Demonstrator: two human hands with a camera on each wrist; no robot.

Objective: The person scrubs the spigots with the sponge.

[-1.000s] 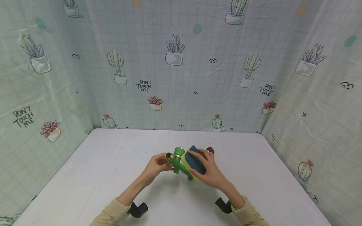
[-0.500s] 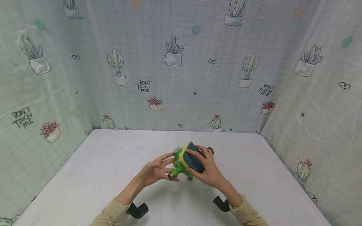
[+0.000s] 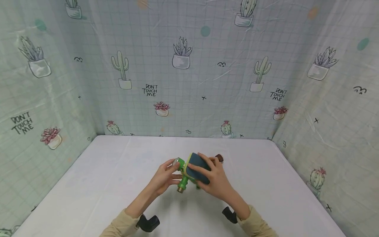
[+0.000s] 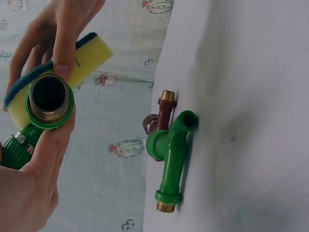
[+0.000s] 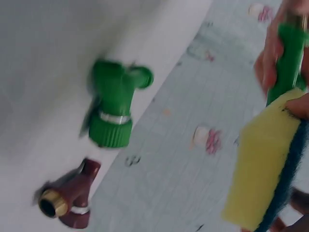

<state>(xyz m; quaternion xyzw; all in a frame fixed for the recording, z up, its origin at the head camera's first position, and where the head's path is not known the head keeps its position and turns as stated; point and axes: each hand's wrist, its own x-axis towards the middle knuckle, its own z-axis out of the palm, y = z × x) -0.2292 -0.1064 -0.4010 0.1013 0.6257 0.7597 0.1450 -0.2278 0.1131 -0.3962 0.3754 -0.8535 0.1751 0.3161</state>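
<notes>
My left hand holds a green water tap by its knob end, above the table. The tap's threaded brass inlet faces the left wrist camera. My right hand grips a sponge, yellow with a dark blue scouring side. In the right wrist view the yellow side of the sponge lies against the held tap. Part of the tap is hidden behind the sponge and fingers.
A second green tap lies on the white table, mostly hidden by the hands in the head view. Beside it is a brown tap with a brass end. Cactus-print cloth hangs at the back and sides.
The held tap has been turned, so its inlet now points down toward me. The left fingers opened and closed again on the knob end. The sponge shifted slightly left.
</notes>
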